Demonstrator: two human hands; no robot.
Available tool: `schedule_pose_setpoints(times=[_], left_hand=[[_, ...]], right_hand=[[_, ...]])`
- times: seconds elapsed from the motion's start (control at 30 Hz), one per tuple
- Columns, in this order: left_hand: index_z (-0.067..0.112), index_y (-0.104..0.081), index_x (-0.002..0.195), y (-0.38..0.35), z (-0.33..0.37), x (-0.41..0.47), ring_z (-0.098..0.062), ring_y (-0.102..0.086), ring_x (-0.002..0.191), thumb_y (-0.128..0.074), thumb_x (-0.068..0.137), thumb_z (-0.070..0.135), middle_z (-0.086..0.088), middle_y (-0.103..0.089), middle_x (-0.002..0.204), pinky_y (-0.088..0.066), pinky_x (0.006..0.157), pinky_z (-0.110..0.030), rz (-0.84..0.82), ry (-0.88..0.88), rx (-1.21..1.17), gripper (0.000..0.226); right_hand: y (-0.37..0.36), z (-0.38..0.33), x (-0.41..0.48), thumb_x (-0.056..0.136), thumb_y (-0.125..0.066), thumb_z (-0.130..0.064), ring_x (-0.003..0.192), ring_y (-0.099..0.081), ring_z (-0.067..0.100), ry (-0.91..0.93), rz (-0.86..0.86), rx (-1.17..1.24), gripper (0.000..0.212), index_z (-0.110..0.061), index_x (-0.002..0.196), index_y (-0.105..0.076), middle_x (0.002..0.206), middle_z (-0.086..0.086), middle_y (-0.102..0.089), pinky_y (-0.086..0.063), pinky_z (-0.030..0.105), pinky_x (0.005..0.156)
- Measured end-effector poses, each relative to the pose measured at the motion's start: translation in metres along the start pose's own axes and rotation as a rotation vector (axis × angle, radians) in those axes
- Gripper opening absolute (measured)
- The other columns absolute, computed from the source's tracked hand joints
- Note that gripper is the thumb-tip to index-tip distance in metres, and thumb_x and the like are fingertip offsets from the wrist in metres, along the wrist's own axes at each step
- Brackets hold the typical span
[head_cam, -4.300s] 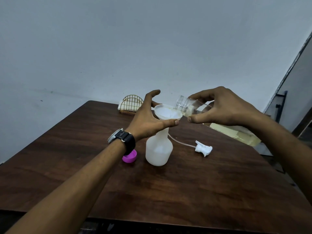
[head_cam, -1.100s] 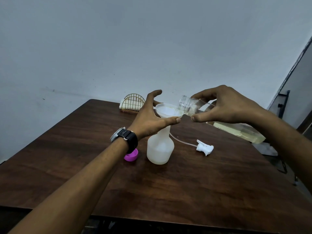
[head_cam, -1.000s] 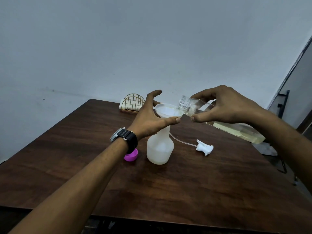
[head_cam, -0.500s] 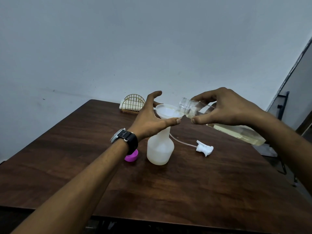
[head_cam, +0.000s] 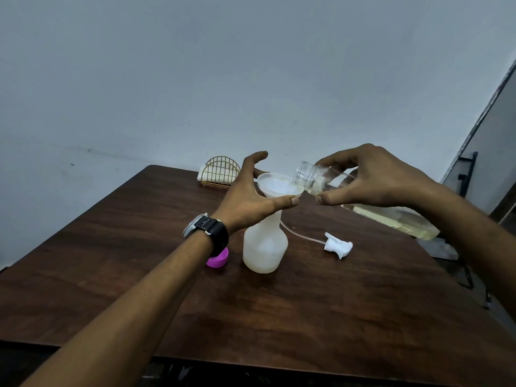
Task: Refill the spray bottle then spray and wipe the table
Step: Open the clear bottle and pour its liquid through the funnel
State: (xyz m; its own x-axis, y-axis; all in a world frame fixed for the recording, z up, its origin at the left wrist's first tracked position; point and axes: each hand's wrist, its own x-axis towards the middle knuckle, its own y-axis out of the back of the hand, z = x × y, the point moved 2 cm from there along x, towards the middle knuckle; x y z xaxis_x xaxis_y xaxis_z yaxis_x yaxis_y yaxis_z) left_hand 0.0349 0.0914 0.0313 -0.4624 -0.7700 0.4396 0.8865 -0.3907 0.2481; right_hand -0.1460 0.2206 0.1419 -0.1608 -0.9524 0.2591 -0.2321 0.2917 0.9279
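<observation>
The right hand (head_cam: 374, 177) pinched a tilted clear bottle (head_cam: 391, 217) near its neck, between thumb and fingers, with its mouth over the white funnel (head_cam: 276, 185). The left hand (head_cam: 251, 194) cupped the funnel's rim, thumb in front and fingers behind, steadying it in the spray bottle (head_cam: 265, 247), which stood on the table (head_cam: 307, 317). A slow, shallow tilt would probably keep the funnel from overflowing. Compared with half a second earlier, the pose had scarcely changed.

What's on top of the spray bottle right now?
A white funnel sits in its neck, held by the left hand; yellowish liquid enters from the clear bottle. The neck opening is covered.
</observation>
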Motion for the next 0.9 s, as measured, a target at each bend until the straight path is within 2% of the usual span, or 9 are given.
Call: schedule_pose_setpoints(times=[0.23,0.47,0.57,0.8,0.9], left_hand=[[0.042,-0.03,0.15,-0.0001,0.0007,-0.0009,-0.013,-0.067,0.105,-0.094,0.062,0.046,0.013,-0.054,0.119,-0.059,0.09,-0.037,-0.006,0.004,-0.002,0.109],[0.043,-0.03,0.149,-0.0002,-0.0004,-0.0008,-0.011,-0.066,0.105,-0.092,0.057,0.052,0.014,-0.053,0.12,-0.059,0.092,-0.037,-0.01,0.003,0.007,0.111],[0.044,-0.03,0.149,0.0,-0.0004,-0.0009,-0.013,-0.067,0.105,-0.092,0.057,0.053,0.013,-0.053,0.121,-0.059,0.092,-0.039,-0.014,0.007,0.007,0.111],[0.044,-0.03,0.149,0.0002,0.0004,-0.0019,-0.013,-0.066,0.106,-0.091,0.055,0.055,0.013,-0.053,0.12,-0.059,0.092,-0.041,-0.012,0.012,0.008,0.112],[0.043,-0.03,0.149,0.0002,0.0007,-0.0019,-0.013,-0.067,0.106,-0.092,0.057,0.052,0.013,-0.053,0.12,-0.059,0.092,-0.04,-0.015,0.014,0.002,0.111]], right_hand=[[0.0011,-0.0002,0.0003,0.063,-0.089,-0.054,0.085,-0.067,-0.007,0.001,0.007,0.003,0.06,-0.044,0.12,-0.073,0.099,-0.027,-0.072,-0.058,0.033,0.085],[0.0013,0.002,0.0001,0.06,-0.089,-0.056,0.083,-0.064,-0.013,0.007,0.001,0.02,0.055,-0.049,0.113,-0.073,0.096,-0.033,-0.071,-0.059,0.037,0.085],[0.0017,0.0022,0.0006,0.059,-0.088,-0.057,0.083,-0.064,-0.013,0.007,0.001,0.022,0.054,-0.051,0.111,-0.073,0.095,-0.031,-0.072,-0.059,0.036,0.086],[0.0013,0.0013,0.002,0.058,-0.086,-0.059,0.081,-0.064,-0.012,0.008,-0.011,0.009,0.064,-0.045,0.119,-0.073,0.1,-0.023,-0.075,-0.059,0.038,0.087],[0.0014,0.0011,0.0016,0.057,-0.085,-0.06,0.083,-0.066,-0.007,0.009,-0.015,-0.006,0.064,-0.046,0.118,-0.073,0.1,-0.023,-0.074,-0.059,0.038,0.087]])
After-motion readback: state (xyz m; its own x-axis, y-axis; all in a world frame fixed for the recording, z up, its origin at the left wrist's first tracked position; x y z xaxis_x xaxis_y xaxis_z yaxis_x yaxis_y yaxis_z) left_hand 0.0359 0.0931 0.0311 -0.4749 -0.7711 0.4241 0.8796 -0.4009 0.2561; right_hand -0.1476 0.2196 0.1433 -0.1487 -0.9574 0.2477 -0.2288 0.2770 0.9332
